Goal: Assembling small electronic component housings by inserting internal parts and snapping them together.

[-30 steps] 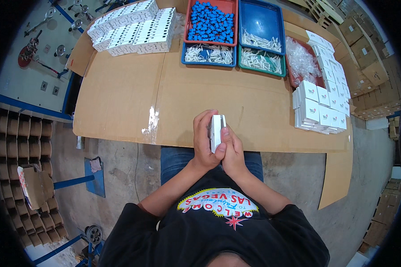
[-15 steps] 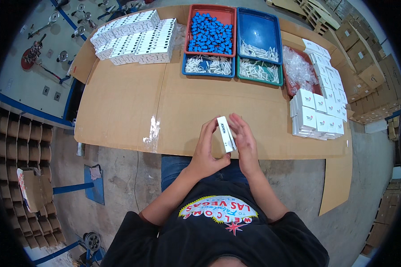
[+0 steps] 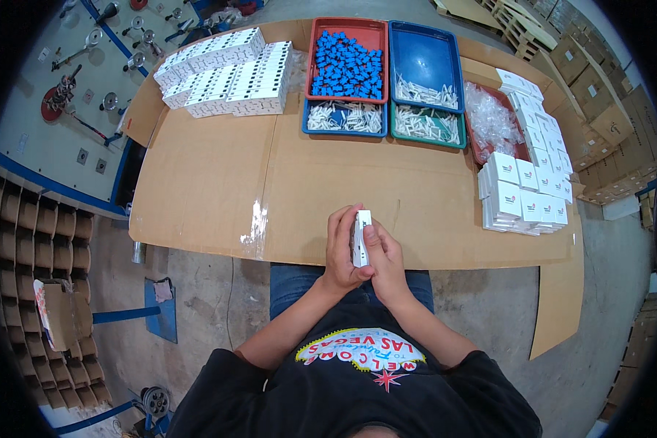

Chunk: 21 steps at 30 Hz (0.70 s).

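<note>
A small white box (image 3: 360, 244) is upright on its narrow side between my hands, over the near edge of the cardboard-covered table (image 3: 197, 197). My left hand (image 3: 339, 252) wraps its left side, with the thumb along the bottom. Against the right side presses my right hand (image 3: 388, 263), its thumb lying on the near face of the box. Both hands are closed on it, and the right hand's other fingers are partly hidden.
White boxes (image 3: 230, 77) stand in rows at the far left. Trays at the back hold blue pieces (image 3: 348, 66) and white sticks (image 3: 347, 117). To the right are a red tray of clear plastic bags (image 3: 491, 120) and stacked white boxes (image 3: 505, 198).
My right hand, open beside the box before, has closed against it. The box has turned more upright and sits lower in the view. The whole view has shifted slightly.
</note>
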Tool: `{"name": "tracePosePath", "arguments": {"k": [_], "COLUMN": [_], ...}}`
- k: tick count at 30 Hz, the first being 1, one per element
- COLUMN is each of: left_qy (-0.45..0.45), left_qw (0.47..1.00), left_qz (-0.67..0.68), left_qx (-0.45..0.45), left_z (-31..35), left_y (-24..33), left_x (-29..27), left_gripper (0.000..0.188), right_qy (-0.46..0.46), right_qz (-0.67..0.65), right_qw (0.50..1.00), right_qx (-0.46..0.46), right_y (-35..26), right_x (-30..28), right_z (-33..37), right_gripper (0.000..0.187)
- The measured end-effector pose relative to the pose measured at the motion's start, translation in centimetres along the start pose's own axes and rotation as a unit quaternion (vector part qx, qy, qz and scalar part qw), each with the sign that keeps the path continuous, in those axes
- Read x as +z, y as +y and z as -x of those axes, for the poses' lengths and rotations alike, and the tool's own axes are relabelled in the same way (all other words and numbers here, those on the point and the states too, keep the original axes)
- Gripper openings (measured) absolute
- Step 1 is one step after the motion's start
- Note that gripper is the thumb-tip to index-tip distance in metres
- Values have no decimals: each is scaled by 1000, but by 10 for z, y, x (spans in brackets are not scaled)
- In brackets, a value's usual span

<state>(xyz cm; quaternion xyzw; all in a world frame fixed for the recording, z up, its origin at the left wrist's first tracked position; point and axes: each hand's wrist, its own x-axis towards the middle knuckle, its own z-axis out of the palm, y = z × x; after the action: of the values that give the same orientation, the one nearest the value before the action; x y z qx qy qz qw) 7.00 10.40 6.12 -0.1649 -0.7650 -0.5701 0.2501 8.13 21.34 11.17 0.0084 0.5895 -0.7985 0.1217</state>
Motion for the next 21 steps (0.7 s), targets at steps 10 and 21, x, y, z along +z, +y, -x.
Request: {"name": "tracePosePath", "arguments": {"k": [10,21], "left_qy": [82,198], "left_qw": [987,793], "left_qz": [99,402], "left_qx": [-97,-414], "left_z": [2,5], "left_y": [4,-67], "left_x": [7,14], "left_gripper": [91,59], "right_qy": [18,179], "right_qz": [31,144], "right_qw": [999,972], "right_qx": [13,42], "right_y": [10,51], "right_x": [-11,-102], "right_z": [-4,-55], "right_gripper": [45,29]}}
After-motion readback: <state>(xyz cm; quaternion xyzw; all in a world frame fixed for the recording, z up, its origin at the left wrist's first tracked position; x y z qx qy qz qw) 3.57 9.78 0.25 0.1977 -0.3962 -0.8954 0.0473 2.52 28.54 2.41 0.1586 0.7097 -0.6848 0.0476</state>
